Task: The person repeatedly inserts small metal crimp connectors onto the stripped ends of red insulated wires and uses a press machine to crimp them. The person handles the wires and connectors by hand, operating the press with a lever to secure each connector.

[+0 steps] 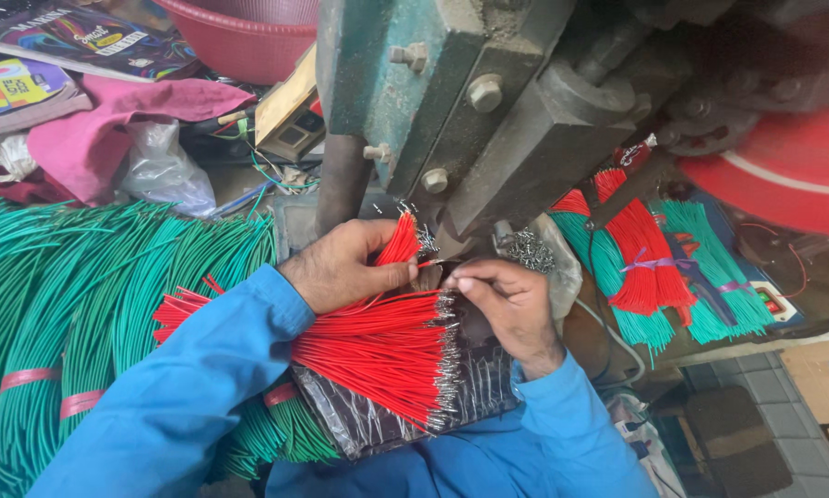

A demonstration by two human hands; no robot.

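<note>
Wires first: red wires (378, 346) fanned across a dark sheet (405, 410) nearest, metal-tipped ends pointing right, tails running left under the blue sleeve. Green wires (92, 295) heaped at near left, banded in pink.

Just beyond the fan, left hand (341, 267) clamped on a small bunch (401, 242) of red wires, held upright, tips up toward the press (488, 120). Right hand (507, 300) just beside it, thumb and forefinger pinched together on one wire (430, 265) whose end points into the gap under the ram.

Judged as the feeding step: one end being set at the die, the bunch kept ready. Next move calls for a straight, steady seat of that end and fingertips clear of the ram.

Farther right, loose terminals (528, 249) by the die, then tied bundles (636, 249) of red and green. Far left, pink cloth (110, 120) and a pink basin (248, 37).
</note>
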